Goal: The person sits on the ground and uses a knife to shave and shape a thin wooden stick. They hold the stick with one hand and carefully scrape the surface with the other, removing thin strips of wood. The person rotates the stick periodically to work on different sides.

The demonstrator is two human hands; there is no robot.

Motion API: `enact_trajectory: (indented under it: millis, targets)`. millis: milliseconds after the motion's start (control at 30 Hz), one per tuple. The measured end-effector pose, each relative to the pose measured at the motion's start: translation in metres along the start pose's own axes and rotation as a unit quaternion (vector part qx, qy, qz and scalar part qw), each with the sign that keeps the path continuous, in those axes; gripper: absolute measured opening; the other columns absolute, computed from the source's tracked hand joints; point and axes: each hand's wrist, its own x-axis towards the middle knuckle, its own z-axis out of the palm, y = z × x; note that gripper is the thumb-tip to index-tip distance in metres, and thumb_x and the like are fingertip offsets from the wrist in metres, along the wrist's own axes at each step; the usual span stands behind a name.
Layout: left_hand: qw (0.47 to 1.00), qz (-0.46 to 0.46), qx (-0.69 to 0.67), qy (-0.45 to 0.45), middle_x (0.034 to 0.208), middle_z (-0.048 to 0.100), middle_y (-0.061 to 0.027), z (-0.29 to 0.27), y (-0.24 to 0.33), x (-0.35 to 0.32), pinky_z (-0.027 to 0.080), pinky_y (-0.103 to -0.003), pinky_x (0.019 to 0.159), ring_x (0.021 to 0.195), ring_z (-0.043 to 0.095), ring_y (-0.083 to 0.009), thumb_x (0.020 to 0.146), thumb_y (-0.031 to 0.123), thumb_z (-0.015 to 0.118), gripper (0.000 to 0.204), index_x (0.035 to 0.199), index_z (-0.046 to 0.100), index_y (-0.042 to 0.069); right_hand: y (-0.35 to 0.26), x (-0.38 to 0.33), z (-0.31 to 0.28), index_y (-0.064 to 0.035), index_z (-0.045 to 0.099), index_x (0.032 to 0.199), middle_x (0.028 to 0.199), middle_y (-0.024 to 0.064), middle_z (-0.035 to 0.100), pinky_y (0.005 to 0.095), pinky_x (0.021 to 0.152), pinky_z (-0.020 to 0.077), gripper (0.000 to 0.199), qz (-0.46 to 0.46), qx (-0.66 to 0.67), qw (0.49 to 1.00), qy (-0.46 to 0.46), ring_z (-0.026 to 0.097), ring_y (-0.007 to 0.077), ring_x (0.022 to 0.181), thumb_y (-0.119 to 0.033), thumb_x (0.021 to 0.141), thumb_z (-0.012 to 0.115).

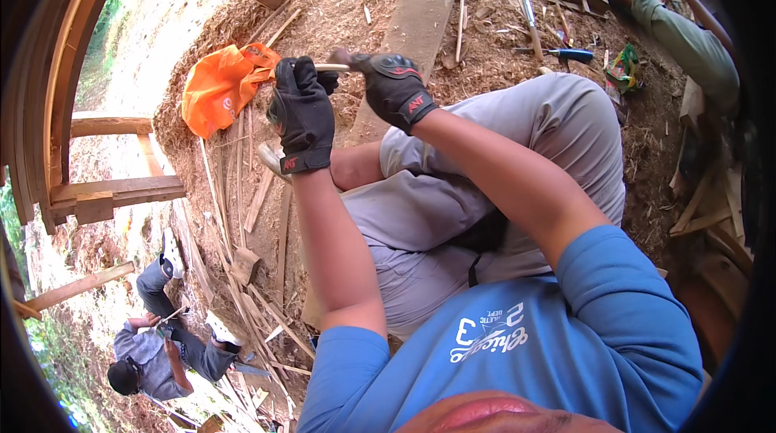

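A thin pale strip is held just right of the orange bag, spanning the short gap between the person's two gloved hands. The left hand, nearest the bag, has its fingers curled closed on the strip's left end. The right hand, farther right of the bag, has its fingers closed around the other end; a brown shape beside its grip is too blurred to name. Both black gloves carry small red capital lettering on their cuffs. The bag itself bears a pale mark too small to read. Well right of the bag lie a plank, a slim stick and a blue-handled tool. Below and right of it, the person's blue shirt shows large white script and numerals, upside down in the view. Far below the bag, a co-worker in a grey top sits holding a stick-like piece.
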Motion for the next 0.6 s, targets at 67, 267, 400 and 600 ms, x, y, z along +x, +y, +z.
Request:
enact_trajectory:
  millis: [67, 267, 400, 600]
  targets:
    - [0.998, 0.013, -0.057, -0.005, 0.087, 0.072, -0.0156, 0.0, 0.001, -0.003, 0.053, -0.046, 0.069, 0.079, 0.072, -0.0358, 0.111, 0.044, 0.047, 0.041, 0.104, 0.061, 0.006, -0.045, -0.004, -0.01, -0.0154, 0.072, 0.126, 0.108, 0.0193, 0.075, 0.0482, 0.085, 0.057, 0.042, -0.117, 0.092, 0.986, 0.078, 0.072, 0.0395, 0.099, -0.003, 0.092, 0.052]
    - [0.999, -0.037, -0.03, -0.007, 0.101, 0.067, -0.0222, 0.005, 0.011, 0.0, 0.05, -0.051, 0.084, 0.096, 0.065, -0.0439, 0.113, 0.042, 0.042, 0.046, 0.111, 0.062, 0.001, 0.048, -0.009, 0.017, -0.0293, 0.064, 0.141, 0.121, 0.0137, 0.075, 0.0452, 0.088, 0.0576, 0.055, 0.047, 0.017, 0.999, 0.004, 0.073, 0.0345, 0.105, -0.003, 0.095, 0.047]
    - [0.999, -0.011, 0.041, 0.003, 0.101, 0.067, -0.0225, 0.002, 0.006, -0.001, 0.05, -0.052, 0.083, 0.097, 0.065, -0.0456, 0.113, 0.041, 0.042, 0.045, 0.106, 0.062, 0.0, -0.032, -0.01, -0.001, -0.0226, 0.063, 0.142, 0.121, 0.0161, 0.074, 0.0452, 0.087, 0.0582, 0.054, -0.093, 0.096, 0.984, 0.115, 0.073, 0.0351, 0.105, -0.003, 0.092, 0.053]
    - [0.998, -0.047, -0.049, 0.003, 0.091, 0.071, -0.018, 0.004, 0.01, 0.001, 0.054, -0.044, 0.073, 0.082, 0.07, -0.0336, 0.113, 0.043, 0.041, 0.047, 0.104, 0.06, 0.002, 0.032, -0.011, 0.011, -0.0282, 0.062, 0.143, 0.122, 0.0151, 0.074, 0.0458, 0.092, 0.0576, 0.054, 0.007, 0.046, 0.998, 0.036, 0.073, 0.0351, 0.107, -0.003, 0.097, 0.048]
